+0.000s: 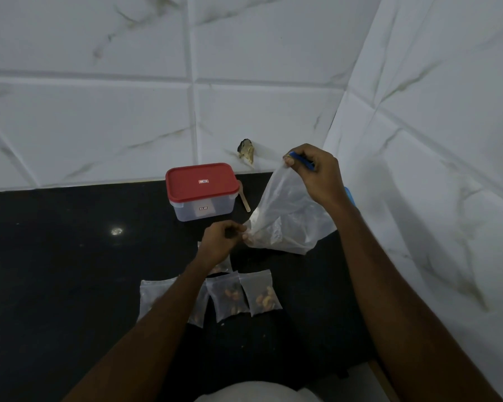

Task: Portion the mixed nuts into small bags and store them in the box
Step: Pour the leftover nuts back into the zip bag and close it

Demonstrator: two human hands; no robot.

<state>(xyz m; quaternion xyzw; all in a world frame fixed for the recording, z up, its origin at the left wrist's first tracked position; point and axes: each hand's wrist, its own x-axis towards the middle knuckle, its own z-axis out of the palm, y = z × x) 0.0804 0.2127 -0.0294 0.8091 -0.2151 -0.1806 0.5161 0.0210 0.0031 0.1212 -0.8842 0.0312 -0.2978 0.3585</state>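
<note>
The dark surface (55, 271) carries everything. Above it I hold the big clear bag (285, 216) up by its blue-edged top, my right hand (317, 172) with fingers curled tight on that edge, while my left hand (218, 242) pinches the bag's low corner. The bag looks nearly spent; only a few nuts (251, 237) seem to sit in that corner. The box (201, 192) stands at the back against the wall, red lid on, so I judge storing is not begun. Nearer me lies a row of small bags (230, 295), several with nuts inside; whether all are sealed I cannot tell. Portioning seems close to done; loading the box is what remains.
</note>
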